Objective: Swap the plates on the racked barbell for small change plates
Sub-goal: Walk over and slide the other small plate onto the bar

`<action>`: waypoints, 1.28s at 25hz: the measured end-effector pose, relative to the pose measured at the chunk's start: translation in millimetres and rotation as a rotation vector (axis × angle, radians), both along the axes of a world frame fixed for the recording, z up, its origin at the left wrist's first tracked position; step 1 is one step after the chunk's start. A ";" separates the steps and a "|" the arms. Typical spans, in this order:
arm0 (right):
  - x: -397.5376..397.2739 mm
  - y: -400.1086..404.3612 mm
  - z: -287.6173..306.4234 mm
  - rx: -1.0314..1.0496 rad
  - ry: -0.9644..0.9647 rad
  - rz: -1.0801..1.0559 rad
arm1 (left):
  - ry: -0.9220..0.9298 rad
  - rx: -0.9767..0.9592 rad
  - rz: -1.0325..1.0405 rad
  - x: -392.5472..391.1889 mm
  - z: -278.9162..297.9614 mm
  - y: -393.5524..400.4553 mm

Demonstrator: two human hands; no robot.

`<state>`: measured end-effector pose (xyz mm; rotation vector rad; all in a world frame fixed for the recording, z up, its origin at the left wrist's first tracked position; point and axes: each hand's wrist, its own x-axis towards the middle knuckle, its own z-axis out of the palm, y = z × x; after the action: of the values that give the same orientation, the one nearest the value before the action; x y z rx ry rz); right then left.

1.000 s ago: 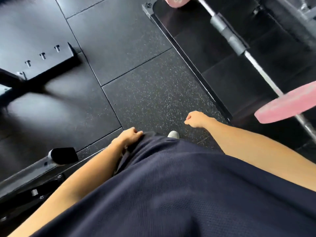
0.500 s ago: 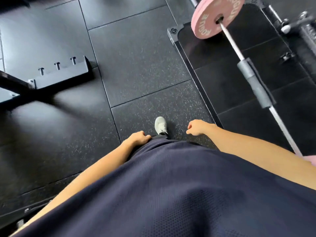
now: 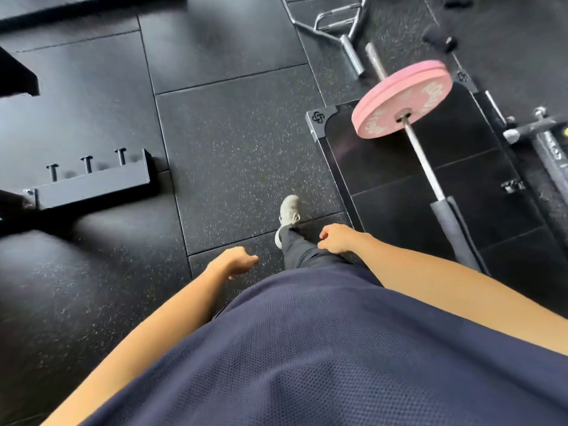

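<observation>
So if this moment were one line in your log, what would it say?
phase: walking by barbell | left hand: empty, loose | right hand: empty, loose | pink plates: on bar

Head view, person only: dark navy top (image 3: 322,348), fine perforated mesh weave, plain, no print or logo visible, fills the lower frame. Both forearms bare, no sleeve showing over them. Left hand (image 3: 235,262) and right hand (image 3: 336,239) bare: no gloves, straps, rings or watch visible. Beyond the fingers (image 3: 325,238) of the right hand, one leg in dark grey trousers (image 3: 296,249), cuff loose over the shoe. Shoe (image 3: 289,212) is a light grey knit trainer with pale laces and a whitish sole edge.
</observation>
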<state>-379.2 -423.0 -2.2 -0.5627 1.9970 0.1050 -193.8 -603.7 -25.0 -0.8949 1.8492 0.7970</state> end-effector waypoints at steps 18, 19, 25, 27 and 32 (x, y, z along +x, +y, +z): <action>-336.9 -415.5 -1.8 -0.078 -0.051 0.175 | 0.098 -0.069 0.304 -274.2 -12.6 -368.1; -351.7 -446.0 -6.6 -0.067 -0.052 0.179 | 0.092 -0.045 0.294 -290.1 -17.0 -399.3; -441.8 -628.1 1.0 -0.088 0.024 0.113 | 0.159 -0.039 0.312 -373.9 -0.6 -613.3; -461.2 -689.1 9.1 -0.166 0.036 0.067 | 0.237 -0.096 0.396 -393.9 13.2 -671.1; -480.3 -820.2 21.2 -0.270 -0.030 0.058 | 0.213 -0.012 0.482 -428.5 23.8 -768.6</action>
<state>-859.5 -1243.2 19.0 -0.7900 1.9794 -0.1399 -622.3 -1372.3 -1.2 -1.3330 1.8402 1.2149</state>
